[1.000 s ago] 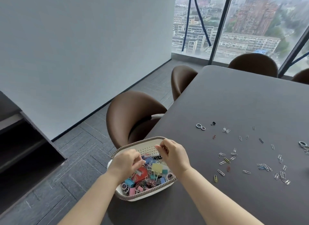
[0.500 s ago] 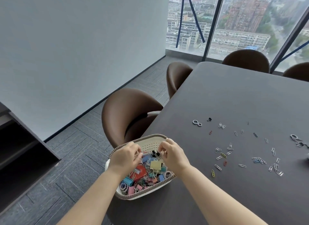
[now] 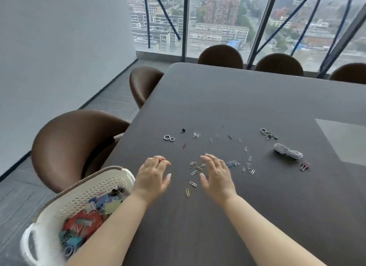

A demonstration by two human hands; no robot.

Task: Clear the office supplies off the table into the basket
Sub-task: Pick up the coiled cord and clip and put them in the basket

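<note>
Both hands have left basket (image 3: pixel 89 194). Left hand (image 3: pixel 153 174) and right hand (image 3: pixel 215 176) now hover right of basket over paper clips (image 3: pixel 196 167) on desk (image 3: pixel 217 99). Fingers (image 3: pixel 210 160) relaxed, gripping nothing I can see. I read: drop done, next scoop starting.

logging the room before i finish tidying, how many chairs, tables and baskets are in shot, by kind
brown chairs: 5
table: 1
basket: 1
total: 7
</note>
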